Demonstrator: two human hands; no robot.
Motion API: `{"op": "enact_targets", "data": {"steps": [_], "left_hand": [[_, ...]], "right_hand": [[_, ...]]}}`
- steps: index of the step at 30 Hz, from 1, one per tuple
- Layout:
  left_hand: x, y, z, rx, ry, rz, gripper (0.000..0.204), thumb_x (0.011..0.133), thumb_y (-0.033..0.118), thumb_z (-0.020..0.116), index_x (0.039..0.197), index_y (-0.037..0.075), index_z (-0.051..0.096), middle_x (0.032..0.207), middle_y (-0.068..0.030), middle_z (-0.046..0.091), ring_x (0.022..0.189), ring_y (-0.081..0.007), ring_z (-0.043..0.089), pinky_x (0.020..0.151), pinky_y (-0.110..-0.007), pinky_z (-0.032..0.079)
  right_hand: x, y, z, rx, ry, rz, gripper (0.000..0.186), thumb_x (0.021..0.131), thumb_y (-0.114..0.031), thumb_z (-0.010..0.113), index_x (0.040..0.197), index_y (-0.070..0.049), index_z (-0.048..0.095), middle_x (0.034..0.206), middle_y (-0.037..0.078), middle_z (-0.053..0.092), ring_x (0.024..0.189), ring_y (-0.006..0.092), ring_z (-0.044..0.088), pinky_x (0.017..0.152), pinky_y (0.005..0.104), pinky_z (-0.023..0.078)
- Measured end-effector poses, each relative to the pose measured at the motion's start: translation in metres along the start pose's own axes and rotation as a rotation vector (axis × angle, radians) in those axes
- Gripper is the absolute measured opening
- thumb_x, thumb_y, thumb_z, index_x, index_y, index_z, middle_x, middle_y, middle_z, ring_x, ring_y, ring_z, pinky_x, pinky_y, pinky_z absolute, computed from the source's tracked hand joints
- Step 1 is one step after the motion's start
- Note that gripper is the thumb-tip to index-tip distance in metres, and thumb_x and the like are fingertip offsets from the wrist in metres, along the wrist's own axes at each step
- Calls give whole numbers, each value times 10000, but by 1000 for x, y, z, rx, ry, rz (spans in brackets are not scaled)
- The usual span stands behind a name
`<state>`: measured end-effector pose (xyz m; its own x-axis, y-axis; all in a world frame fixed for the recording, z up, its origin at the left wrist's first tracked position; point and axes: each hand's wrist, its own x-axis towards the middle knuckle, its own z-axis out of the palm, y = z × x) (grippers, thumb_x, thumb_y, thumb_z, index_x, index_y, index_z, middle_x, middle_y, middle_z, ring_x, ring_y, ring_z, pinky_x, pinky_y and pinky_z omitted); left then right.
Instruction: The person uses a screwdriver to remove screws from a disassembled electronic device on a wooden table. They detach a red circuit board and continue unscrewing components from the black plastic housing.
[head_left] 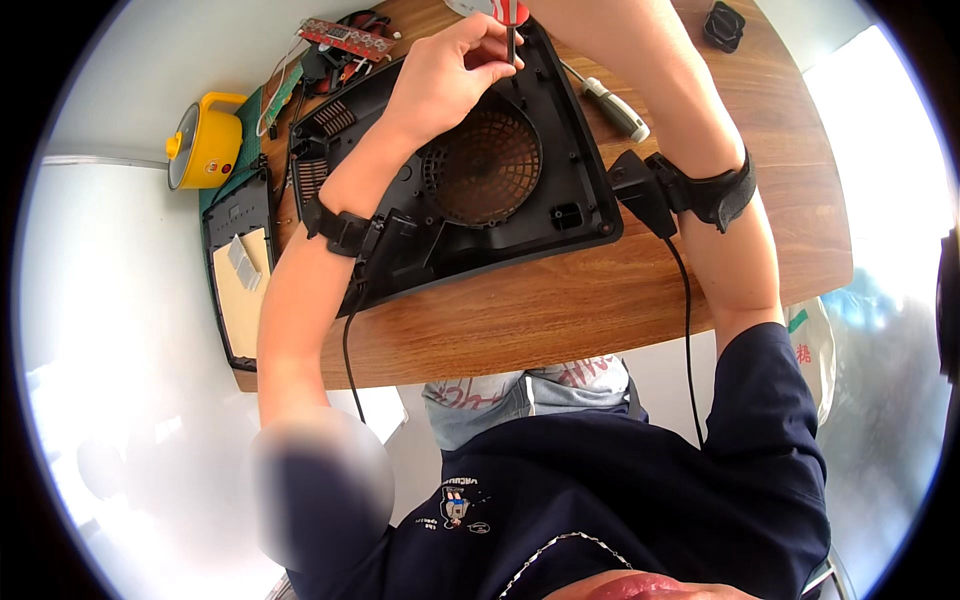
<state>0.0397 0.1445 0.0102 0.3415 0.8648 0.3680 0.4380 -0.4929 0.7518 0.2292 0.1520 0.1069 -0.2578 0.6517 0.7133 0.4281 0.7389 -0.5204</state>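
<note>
At the upper middle, my left hand [445,75] pinches the dark shaft of a red-handled screwdriver [508,14], which stands upright over the far part of a large black plastic housing [575,190]. The housing has a round rusty-brown grille [480,165] and side vents. My right forearm [665,70] reaches to the top edge beside the red handle; its fingers are cut off or hidden there. Black straps with devices and cables are on both arms. A grey-handled screwdriver [615,108] lies right of the housing.
Wooden table [800,230] with a yellow pot [205,140], red circuit board [342,35] and tangled parts at back left. A black-framed panel [240,300] with metal strips lies on the green mat at left. A small black item [723,25] sits at back right; a bag [815,360] is below.
</note>
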Motion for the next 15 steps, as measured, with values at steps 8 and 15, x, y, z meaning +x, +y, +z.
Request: {"op": "enact_targets", "data": {"steps": [8, 15], "left_hand": [[-3, 9, 2, 133, -29, -48, 248, 915, -14, 701, 1157, 25, 664, 946, -86, 769, 918, -179, 755, 871, -304, 592], [-4, 4, 3, 154, -23, -15, 239, 917, -17, 694, 1148, 36, 664, 940, -80, 767, 908, -177, 751, 860, -306, 589]], "right_hand": [[-1, -3, 3, 35, -82, 0, 423, 991, -283, 681, 1103, 79, 494, 770, 299, 659, 743, 485, 666, 613, 492, 517], [-2, 1, 6, 37, -55, -44, 429, 989, -287, 681, 1113, 79, 494, 778, 306, 658, 748, 492, 662, 623, 495, 521]]}}
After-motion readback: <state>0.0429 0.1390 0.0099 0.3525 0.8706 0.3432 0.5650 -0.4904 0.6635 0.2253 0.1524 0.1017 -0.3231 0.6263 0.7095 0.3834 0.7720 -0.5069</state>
